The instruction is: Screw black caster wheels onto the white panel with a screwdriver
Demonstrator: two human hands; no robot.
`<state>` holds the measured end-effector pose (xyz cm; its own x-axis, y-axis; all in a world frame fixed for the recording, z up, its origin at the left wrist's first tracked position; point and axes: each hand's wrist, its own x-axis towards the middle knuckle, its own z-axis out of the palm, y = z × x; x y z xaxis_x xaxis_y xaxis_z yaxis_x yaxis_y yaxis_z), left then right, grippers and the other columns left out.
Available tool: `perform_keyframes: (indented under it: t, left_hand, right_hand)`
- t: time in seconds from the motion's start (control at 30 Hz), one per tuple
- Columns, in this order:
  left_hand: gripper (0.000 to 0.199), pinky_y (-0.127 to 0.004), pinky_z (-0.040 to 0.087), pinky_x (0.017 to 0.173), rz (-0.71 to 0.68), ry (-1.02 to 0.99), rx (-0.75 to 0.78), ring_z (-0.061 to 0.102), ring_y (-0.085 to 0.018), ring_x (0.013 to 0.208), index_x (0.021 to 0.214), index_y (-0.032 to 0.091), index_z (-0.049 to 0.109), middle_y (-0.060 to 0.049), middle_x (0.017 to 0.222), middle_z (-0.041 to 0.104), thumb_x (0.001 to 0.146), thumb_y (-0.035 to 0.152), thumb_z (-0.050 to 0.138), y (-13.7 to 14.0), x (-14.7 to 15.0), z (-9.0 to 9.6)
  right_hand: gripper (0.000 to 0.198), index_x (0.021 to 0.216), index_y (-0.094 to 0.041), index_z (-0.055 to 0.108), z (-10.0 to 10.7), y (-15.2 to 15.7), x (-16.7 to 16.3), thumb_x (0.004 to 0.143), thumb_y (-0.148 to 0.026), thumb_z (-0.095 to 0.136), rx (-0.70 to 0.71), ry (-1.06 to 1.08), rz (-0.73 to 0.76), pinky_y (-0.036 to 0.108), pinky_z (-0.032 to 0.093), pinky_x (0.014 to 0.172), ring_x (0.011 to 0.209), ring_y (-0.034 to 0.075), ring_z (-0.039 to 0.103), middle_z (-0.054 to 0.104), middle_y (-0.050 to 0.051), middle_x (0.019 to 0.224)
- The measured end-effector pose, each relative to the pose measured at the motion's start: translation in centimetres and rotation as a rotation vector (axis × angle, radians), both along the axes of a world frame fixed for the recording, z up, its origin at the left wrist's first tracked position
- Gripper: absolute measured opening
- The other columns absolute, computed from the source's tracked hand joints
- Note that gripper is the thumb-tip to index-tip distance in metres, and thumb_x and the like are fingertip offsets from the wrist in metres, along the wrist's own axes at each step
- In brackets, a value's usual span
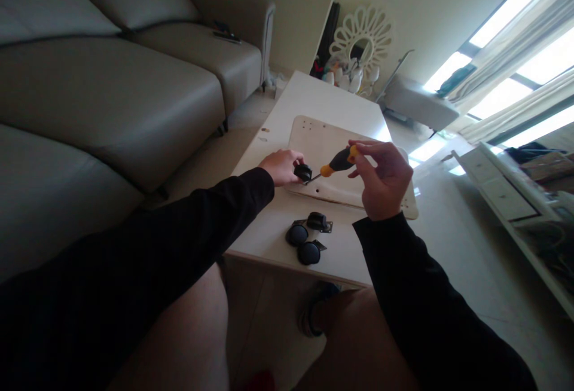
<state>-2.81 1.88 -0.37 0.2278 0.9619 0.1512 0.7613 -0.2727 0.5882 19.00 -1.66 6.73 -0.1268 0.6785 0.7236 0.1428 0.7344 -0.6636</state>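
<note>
My left hand grips a black caster wheel at the near left corner of a pale board. A screwdriver with a black and yellow handle is held at its handle end by the fingers of my right hand. Its shaft slants down to the left, and the tip is at the base of the caster; whether it sits in a screw is too small to tell. On the table in front of the board lie three loose casters with metal mounting plates.
The board rests on a white table, with small bits near its left edge. A grey sofa stands to the left. At the right is a white drawer unit. A flower-shaped mirror stands beyond the table.
</note>
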Motion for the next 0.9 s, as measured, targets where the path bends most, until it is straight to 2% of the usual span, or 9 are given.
perform_keyframes:
  t: [0.4,0.9]
  left_hand:
    - [0.038,-0.035,0.052,0.082,-0.004,-0.009,0.008,0.072,-0.026,0.096,0.105,0.019,0.078,-0.008,0.106,0.079,0.070,0.029,0.091,0.07,-0.08,-0.15]
    - [0.037,-0.035,0.052,0.084,-0.005,-0.014,0.015,0.072,-0.026,0.096,0.104,0.019,0.077,-0.008,0.105,0.079,0.071,0.030,0.090,0.14,-0.05,-0.20]
  right_hand:
    - [0.009,0.095,-0.022,0.072,-0.01,0.06,0.08,0.087,-0.026,0.071,-0.014,-0.026,-0.036,0.020,0.057,0.049,0.093,0.015,0.077,0.078,0.003,0.105]
    - [0.009,0.096,-0.022,0.072,-0.05,0.09,0.09,0.087,-0.025,0.072,-0.007,-0.022,-0.020,0.020,0.057,0.050,0.095,0.016,0.078,0.079,0.003,0.106]
